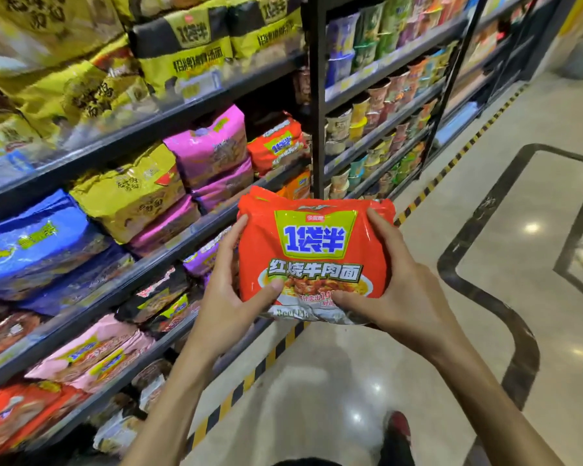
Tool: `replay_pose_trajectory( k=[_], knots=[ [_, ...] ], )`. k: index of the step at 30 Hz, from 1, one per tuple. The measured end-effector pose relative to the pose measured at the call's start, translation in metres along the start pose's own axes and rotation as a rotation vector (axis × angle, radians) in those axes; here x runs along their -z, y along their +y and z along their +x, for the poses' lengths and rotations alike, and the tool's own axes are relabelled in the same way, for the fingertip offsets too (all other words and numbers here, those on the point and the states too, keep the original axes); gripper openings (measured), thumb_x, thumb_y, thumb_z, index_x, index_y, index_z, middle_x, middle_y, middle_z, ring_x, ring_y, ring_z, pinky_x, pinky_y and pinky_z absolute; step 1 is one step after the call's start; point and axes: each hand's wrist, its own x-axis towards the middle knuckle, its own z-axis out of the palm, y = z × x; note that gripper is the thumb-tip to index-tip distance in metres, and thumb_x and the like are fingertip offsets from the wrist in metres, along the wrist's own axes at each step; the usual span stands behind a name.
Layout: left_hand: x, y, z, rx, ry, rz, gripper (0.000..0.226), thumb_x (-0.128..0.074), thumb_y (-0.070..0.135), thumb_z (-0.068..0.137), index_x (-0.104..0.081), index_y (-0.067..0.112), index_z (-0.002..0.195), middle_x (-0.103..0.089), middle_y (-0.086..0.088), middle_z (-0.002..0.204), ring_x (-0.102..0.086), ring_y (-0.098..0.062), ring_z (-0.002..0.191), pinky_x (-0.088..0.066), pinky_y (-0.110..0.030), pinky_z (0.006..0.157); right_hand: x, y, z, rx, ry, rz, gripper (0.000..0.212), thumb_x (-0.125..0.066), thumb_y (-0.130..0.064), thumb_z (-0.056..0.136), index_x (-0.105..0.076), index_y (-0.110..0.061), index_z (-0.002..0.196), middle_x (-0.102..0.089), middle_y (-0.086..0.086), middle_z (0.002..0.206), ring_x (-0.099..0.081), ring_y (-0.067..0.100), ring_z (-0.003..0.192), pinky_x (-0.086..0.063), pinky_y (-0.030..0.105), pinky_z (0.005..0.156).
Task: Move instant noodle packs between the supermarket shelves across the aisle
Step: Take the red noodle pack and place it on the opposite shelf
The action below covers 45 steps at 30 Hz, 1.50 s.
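Noodle pack [317, 250], where have you got it?

— Between both my hands, held up in front of me over the aisle floor [350, 381], its printed orange-red face turned up toward me. It is just to the right of the shelves [169, 253] and touches none of them.

— How are your fingers set?

— My left hand [229, 297] grips the left edge: the thumb presses on the lower front and the fingers [243, 220] reach up along the side. My right hand [404, 287] holds the right edge the same way, thumb on the lower front near the silver bottom seam, fingers curled round the far right corner. Both are closed on the pack; neither is free.

— What is on the left?

— Black shelves stacked with bagged noodles: blue packs [31, 243] at the near left, yellow packs [132, 193] beside them, magenta packs [212, 146] farther along, then orange packs [276, 146] like mine at the far end of that bay. Pale pink packs [91, 351] lie on a lower shelf.

— And farther off?

— Past a black upright, rows of cup noodles [377, 105] fill the next bay. A yellow-and-black strip [428, 186] runs along the floor at the foot of the shelves. My shoe [398, 428] shows at the near edge, below my right forearm.
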Motion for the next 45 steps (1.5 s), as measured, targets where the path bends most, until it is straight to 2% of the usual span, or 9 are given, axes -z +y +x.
replay_pose_trajectory(
  k=[5,12,15,19,22,27,32,40,45],
  knots=[
    [-0.052,-0.002,0.057,0.023,0.094,0.036,0.089,-0.078,0.017,0.085,-0.028,0.051,0.151,-0.044,0.033,0.144,-0.063,-0.003,0.122,-0.059,-0.039,0.094,0.043,0.051,0.072,0.038,-0.131,0.007,0.113,-0.084,-0.047,0.072,-0.003,-0.057,0.149,-0.050,-0.042,0.102,-0.069,0.003,0.090,-0.062,0.036,0.074],
    [-0.122,-0.006,0.134,0.053,0.338,0.010,0.099,-0.081,0.012,0.083,-0.021,0.052,0.151,-0.047,0.000,0.151,-0.068,-0.019,0.118,-0.063,-0.044,0.082,0.098,0.091,0.184,0.175,-0.216,-0.050,0.116,-0.086,-0.039,0.072,-0.003,-0.047,0.152,-0.056,-0.020,0.113,-0.069,0.016,0.097,-0.058,0.043,0.085],
    [-0.136,-0.010,0.163,0.080,0.426,-0.022,0.105,-0.078,0.002,0.084,-0.013,0.044,0.156,-0.052,0.010,0.142,-0.069,-0.010,0.113,-0.061,-0.026,0.077,0.098,0.103,0.224,0.262,-0.225,-0.094,0.116,-0.084,-0.037,0.074,0.000,-0.042,0.154,-0.062,-0.008,0.126,-0.069,0.021,0.101,-0.056,0.045,0.085],
    [-0.142,-0.017,0.201,0.090,0.497,0.010,0.108,-0.078,0.000,0.083,-0.009,0.041,0.156,-0.056,0.020,0.133,-0.071,-0.005,0.107,-0.061,-0.024,0.072,0.089,0.117,0.269,0.344,-0.266,-0.084,0.115,-0.081,-0.034,0.077,0.006,-0.046,0.152,-0.066,-0.008,0.121,-0.070,0.019,0.098,-0.058,0.045,0.079],
    [-0.138,-0.026,0.228,0.071,0.534,0.135,0.112,-0.081,0.002,0.082,-0.007,0.037,0.158,-0.044,0.050,0.127,-0.066,0.003,0.113,-0.061,-0.024,0.076,0.077,0.122,0.309,0.406,-0.286,-0.092,0.113,-0.080,-0.030,0.079,0.005,-0.052,0.150,-0.065,-0.003,0.120,-0.069,0.022,0.096,-0.057,0.045,0.074],
    [-0.119,-0.054,0.271,0.015,0.565,0.268,0.110,-0.082,0.018,0.082,-0.008,0.046,0.158,-0.027,0.028,0.158,-0.045,-0.008,0.141,-0.051,-0.050,0.105,0.050,0.127,0.370,0.492,-0.291,-0.161,0.105,-0.081,-0.027,0.080,-0.005,-0.053,0.147,-0.065,0.010,0.113,-0.070,0.030,0.085,-0.058,0.048,0.068],
    [-0.097,-0.077,0.322,-0.060,0.579,0.435,0.099,-0.080,0.019,0.082,-0.018,0.043,0.155,-0.021,0.055,0.139,-0.042,-0.007,0.132,-0.044,-0.039,0.107,0.020,0.128,0.427,0.433,-0.251,-0.137,0.086,-0.082,-0.027,0.080,-0.021,-0.049,0.136,-0.060,0.003,0.125,-0.067,0.029,0.100,-0.057,0.049,0.077],
    [-0.072,-0.118,0.375,-0.080,0.660,0.555,0.095,-0.081,0.011,0.083,-0.022,0.038,0.152,-0.017,0.051,0.146,-0.033,0.006,0.130,-0.023,-0.005,0.108,-0.029,0.148,0.492,0.589,-0.145,-0.008,0.078,-0.082,-0.015,0.079,-0.033,-0.037,0.135,-0.061,0.002,0.122,-0.063,0.026,0.108,-0.057,0.045,0.082],
    [-0.073,-0.134,0.389,-0.098,0.736,0.647,0.093,-0.080,0.005,0.082,-0.024,0.038,0.148,-0.038,0.016,0.144,-0.045,-0.018,0.125,-0.026,-0.015,0.107,-0.059,0.168,0.511,0.780,0.058,0.002,0.080,-0.082,0.007,0.067,-0.040,-0.014,0.132,-0.062,0.013,0.120,-0.067,0.030,0.094,-0.059,0.038,0.069]
  ],
)
